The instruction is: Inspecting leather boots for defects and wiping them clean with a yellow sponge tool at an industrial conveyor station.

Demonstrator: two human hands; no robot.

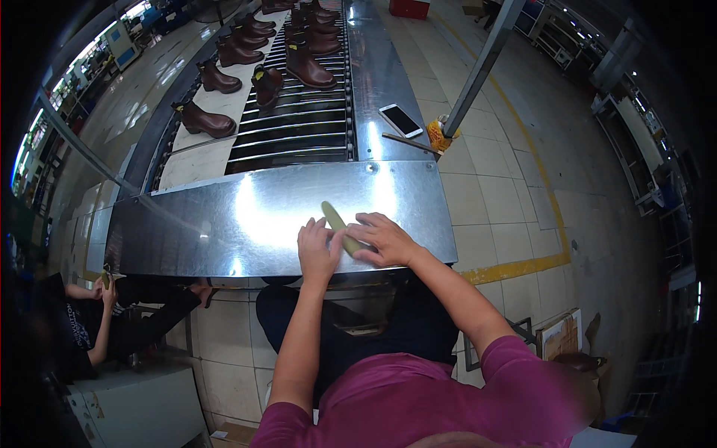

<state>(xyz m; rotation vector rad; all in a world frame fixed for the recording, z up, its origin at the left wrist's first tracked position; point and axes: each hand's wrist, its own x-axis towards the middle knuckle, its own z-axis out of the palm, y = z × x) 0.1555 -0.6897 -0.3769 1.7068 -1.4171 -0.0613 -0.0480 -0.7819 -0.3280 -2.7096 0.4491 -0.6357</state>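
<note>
1. While both hands rest on the metal plate (224, 216), the left hand (319, 250) and right hand (385, 239) pinch a yellow-green strip (337, 222), its free end pointing to 11 o'clock.
2. Brown boots (254, 67) on the conveyor (299, 127) at 12 o'clock; phone (400, 119) at 1 o'clock.

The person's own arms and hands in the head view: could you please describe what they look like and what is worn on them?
Both forearms are bare, and the left hand and right hand wear no gloves. No rings, watch or bracelet show. Short magenta sleeves of a plain shirt cover only the upper arms.
</note>
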